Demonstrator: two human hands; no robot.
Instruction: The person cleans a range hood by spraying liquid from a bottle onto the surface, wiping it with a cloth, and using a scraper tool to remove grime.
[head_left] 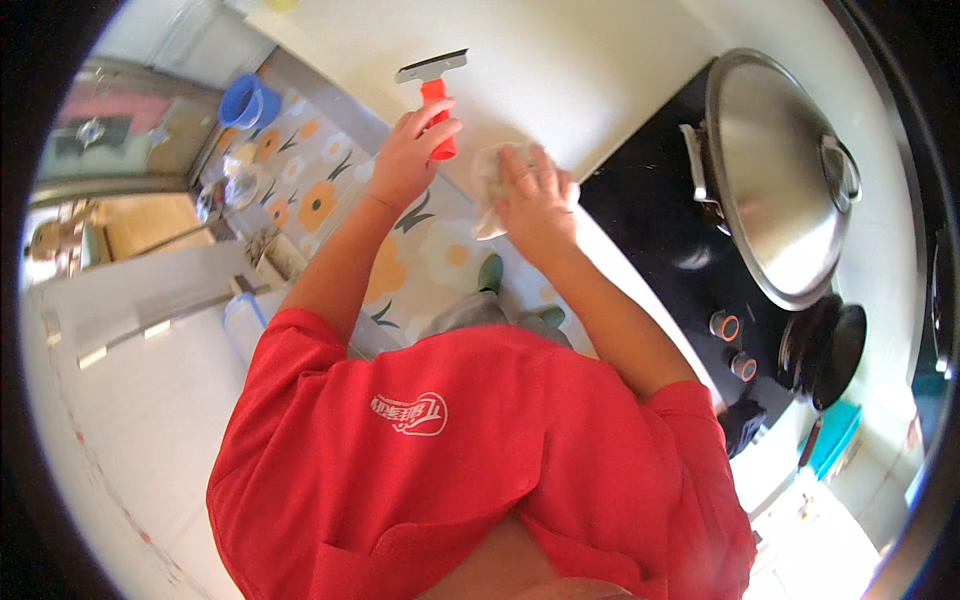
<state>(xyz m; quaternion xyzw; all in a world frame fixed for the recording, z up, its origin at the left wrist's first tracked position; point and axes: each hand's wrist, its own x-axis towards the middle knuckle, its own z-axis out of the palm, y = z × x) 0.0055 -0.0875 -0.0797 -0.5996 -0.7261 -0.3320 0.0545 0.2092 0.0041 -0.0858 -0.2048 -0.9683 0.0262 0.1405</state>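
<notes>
My left hand (412, 150) is closed round the red handle of a scraper (436, 92). Its wide metal head with a dark blade edge points away from me, over the white countertop (580, 60). To the right, my right hand (538, 195) presses a whitish cloth (488, 190) at the counter's front edge, its fingers lying over the top of the cloth. Part of the cloth hangs out on the left of that hand. The two hands are apart.
A black cooktop (650, 210) with two knobs lies to the right. On it stand a wok with a domed steel lid (775, 180) and a black pan (835, 350). A blue bucket (248, 103) sits on the flower-patterned floor (320, 205) at the far left.
</notes>
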